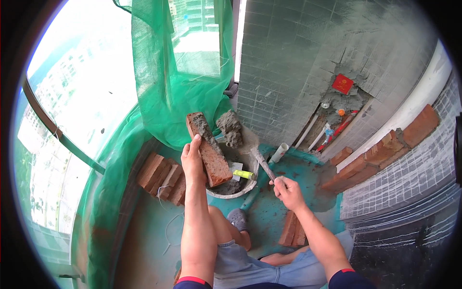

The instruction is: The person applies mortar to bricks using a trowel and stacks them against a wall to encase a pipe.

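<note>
Left hand grasps a brick over the left rim of a bucket. Right hand clasps a mortar-laden trowel, blade at far rim.

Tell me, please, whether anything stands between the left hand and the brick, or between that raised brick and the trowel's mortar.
Nothing visible does: the left hand grips the brick directly, and only an open gap shows between it and the mortar on the trowel, which the right hand holds.
</note>
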The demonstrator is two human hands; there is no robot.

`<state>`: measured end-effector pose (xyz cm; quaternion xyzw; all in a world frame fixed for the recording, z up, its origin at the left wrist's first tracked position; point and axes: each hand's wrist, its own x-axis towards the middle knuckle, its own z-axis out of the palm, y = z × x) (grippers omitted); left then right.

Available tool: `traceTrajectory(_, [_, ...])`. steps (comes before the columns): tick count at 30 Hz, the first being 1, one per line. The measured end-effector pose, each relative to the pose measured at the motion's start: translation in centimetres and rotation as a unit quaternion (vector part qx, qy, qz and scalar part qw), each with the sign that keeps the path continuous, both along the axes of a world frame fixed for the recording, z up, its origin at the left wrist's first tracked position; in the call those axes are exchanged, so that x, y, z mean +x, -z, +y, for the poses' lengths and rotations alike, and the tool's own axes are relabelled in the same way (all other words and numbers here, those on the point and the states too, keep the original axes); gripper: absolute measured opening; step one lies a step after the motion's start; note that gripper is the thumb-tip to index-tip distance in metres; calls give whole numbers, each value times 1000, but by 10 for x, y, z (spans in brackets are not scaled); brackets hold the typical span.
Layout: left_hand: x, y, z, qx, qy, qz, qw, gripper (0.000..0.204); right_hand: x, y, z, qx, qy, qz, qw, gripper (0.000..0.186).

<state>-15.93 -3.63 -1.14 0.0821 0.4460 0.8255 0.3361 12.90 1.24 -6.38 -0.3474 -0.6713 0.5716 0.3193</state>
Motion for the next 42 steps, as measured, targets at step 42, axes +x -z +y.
traceTrajectory(42, [-16, 29, 16, 88, 80, -162, 980, 34, 52, 23, -38, 383, 77, -188, 901, 23])
